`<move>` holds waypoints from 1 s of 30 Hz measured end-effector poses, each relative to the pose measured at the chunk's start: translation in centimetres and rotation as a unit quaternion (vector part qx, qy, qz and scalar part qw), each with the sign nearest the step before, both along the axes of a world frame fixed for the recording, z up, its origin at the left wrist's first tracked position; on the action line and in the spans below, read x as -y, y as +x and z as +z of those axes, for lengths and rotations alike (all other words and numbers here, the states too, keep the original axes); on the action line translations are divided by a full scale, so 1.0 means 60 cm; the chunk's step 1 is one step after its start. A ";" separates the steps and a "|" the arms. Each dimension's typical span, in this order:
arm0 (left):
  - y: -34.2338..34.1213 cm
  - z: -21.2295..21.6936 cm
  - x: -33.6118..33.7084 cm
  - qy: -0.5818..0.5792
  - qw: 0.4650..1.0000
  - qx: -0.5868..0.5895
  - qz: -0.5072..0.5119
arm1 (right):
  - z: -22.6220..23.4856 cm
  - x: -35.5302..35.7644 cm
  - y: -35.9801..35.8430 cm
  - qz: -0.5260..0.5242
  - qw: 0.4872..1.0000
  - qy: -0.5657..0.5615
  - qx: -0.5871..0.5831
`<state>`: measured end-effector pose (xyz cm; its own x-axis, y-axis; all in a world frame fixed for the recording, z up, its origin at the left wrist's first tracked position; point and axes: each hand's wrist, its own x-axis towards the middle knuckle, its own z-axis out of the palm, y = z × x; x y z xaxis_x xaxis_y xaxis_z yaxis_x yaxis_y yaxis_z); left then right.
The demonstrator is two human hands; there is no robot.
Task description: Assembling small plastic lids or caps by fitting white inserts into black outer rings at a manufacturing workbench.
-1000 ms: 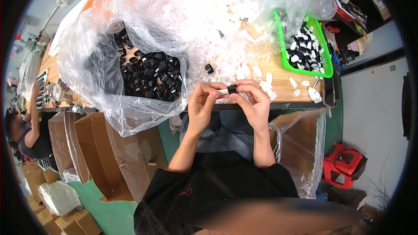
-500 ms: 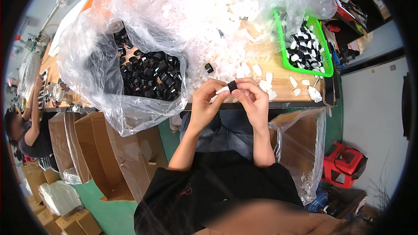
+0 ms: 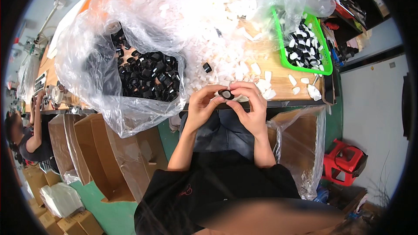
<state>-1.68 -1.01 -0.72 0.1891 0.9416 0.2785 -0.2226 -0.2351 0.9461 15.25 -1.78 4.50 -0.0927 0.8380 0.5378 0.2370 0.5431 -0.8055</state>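
Left hand (image 3: 201, 106) and right hand (image 3: 250, 104) closed on small black cap (image 3: 226, 93), pinched between fingertips at desk (image 3: 278, 87) edge for fitting; bag of black caps (image 3: 146, 76) kept near.

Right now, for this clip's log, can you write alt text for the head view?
Both hands, left hand and right hand, hold a small black ring cap between the fingertips at the edge of a wooden table. A clear bag of black caps lies to the left, a green basket to the right.
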 end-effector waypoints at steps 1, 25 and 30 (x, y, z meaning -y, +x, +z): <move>0.001 -0.001 0.000 0.000 1.000 0.000 -0.001 | 0.004 0.001 0.000 0.003 1.000 0.013 0.011; -0.003 0.004 -0.002 -0.115 0.984 0.102 -0.089 | 0.019 -0.026 0.027 0.062 0.954 0.111 0.271; 0.004 0.001 -0.006 -0.128 0.974 0.141 -0.121 | 0.010 -0.021 0.030 0.084 0.960 0.037 0.263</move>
<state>-1.43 -0.64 -0.64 0.3636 0.9247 0.1126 -0.5018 0.0926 0.8600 17.07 -0.52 5.11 -0.4989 0.7489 0.4363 0.5043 0.6602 -0.5566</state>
